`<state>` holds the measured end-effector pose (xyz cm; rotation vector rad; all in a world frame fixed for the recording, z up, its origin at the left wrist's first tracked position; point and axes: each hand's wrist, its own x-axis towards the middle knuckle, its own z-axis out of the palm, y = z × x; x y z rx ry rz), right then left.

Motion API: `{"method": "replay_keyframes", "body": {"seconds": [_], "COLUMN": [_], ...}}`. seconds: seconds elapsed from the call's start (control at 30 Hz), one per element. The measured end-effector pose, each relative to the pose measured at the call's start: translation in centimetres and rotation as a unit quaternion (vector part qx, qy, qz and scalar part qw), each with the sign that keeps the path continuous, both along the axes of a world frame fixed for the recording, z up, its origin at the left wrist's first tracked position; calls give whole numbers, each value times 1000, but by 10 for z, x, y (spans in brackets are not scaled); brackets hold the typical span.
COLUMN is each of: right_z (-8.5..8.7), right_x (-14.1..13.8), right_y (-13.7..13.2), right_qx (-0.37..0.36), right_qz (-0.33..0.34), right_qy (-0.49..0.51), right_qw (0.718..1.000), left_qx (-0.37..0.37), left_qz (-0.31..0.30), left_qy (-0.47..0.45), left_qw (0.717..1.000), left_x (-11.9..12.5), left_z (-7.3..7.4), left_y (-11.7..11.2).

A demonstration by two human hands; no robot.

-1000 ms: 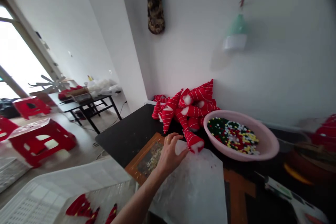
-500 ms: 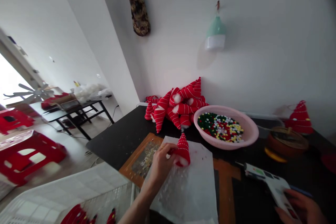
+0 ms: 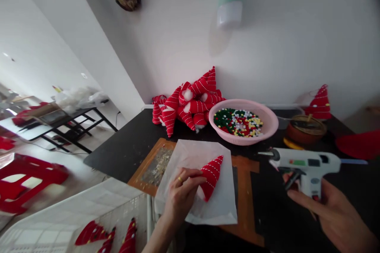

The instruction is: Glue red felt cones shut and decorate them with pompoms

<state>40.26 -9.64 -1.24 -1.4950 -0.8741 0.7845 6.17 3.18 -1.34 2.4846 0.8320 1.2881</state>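
Note:
My left hand (image 3: 181,191) pinches the wide end of a red stuffed cone (image 3: 212,176) with white dashed stripes. The cone lies tilted over a white paper sheet (image 3: 190,154), its tip pointing up and to the right. In my right hand (image 3: 329,205) is a white glue gun (image 3: 311,166), its nozzle pointing left above the black table. Behind the sheet stands a pink basket (image 3: 272,122) of small pom-poms (image 3: 237,122) in green, red, white and yellow.
A pile of red striped cones (image 3: 190,102) rests against the wall. A brown pot (image 3: 305,130) and a decorated red cone (image 3: 320,102) stand at the back right. The white crate (image 3: 118,201) at lower left holds several decorated cones (image 3: 130,237). A wooden-framed panel (image 3: 142,168) lies left of the sheet.
The glue gun has been raised and levelled in my right hand. The cone in my left hand has turned from upright to leaning right. My view has shifted down and right.

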Motion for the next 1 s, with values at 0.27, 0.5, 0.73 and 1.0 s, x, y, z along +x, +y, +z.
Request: {"method": "replay_keyframes", "body": {"seconds": [0.27, 0.5, 0.73, 1.0], "right_z": [39, 31, 19, 17], "right_x": [-30, -50, -44, -46], "right_y": [58, 81, 78, 71], "right_qx": [-29, -7, 23, -9], "right_qz": [157, 245, 228, 231], "right_qy": [77, 124, 213, 173], "right_qw": [984, 961, 950, 957], "left_qx": [-49, -108, -62, -95], "left_qz": [11, 33, 34, 50], "left_qy": [95, 36, -4, -45], "left_qw": [994, 993, 998, 993], "left_x": [5, 5, 9, 15], "left_z": [3, -3, -9, -17], "left_y": [-4, -11, -12, -14]}}
